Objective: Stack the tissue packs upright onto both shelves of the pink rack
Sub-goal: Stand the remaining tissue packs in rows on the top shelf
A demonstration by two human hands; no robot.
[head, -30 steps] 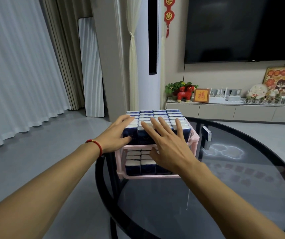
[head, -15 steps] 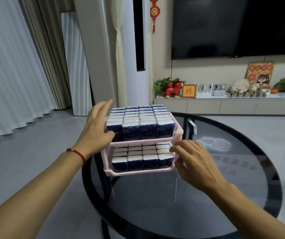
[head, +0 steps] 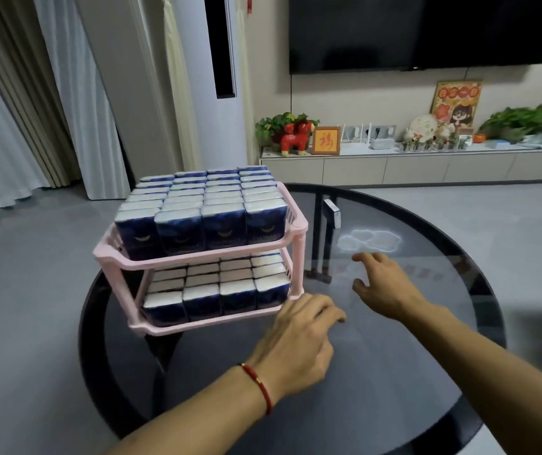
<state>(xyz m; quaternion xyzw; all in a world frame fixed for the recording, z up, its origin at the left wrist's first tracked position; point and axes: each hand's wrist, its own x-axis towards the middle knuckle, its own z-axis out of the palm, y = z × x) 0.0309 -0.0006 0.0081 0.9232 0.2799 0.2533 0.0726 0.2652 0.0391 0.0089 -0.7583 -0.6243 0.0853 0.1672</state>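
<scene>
Far left, the pink rack (head: 197, 257) sits near the table's left edge, w/ its left corner approx. over the rim of the dark glass table (head: 394, 372), so any sideways knock could tip it or send it off that side. Both shelves look full: tissue packs (head: 204, 205) stand upright in tight rows up top, more on the lower shelf, none loose on the glass, so the stacking looks about done. Top row rises well above the low pink rail, so a bump there could topple the front packs fwd. Next, the left hand (head: 299, 343), red cord at the wrist, hovers just beside the rack's lower right corner; fingers loosely curled, holding nothing, and I can't tell if the knuckles touch the pink edge. A careless move from here could catch that corner and shove the rack toward the rim. Further right, the right hand (head: 384, 284) is apart from the rack, fingers spread and relaxed over the glass, empty; can't tell if it touches the surface. Glass is slick, so the rack prob. slides easily if nudged. Behind, a TV (head: 427, 31) and a low cabinet (head: 394, 165), no risk there.
</scene>
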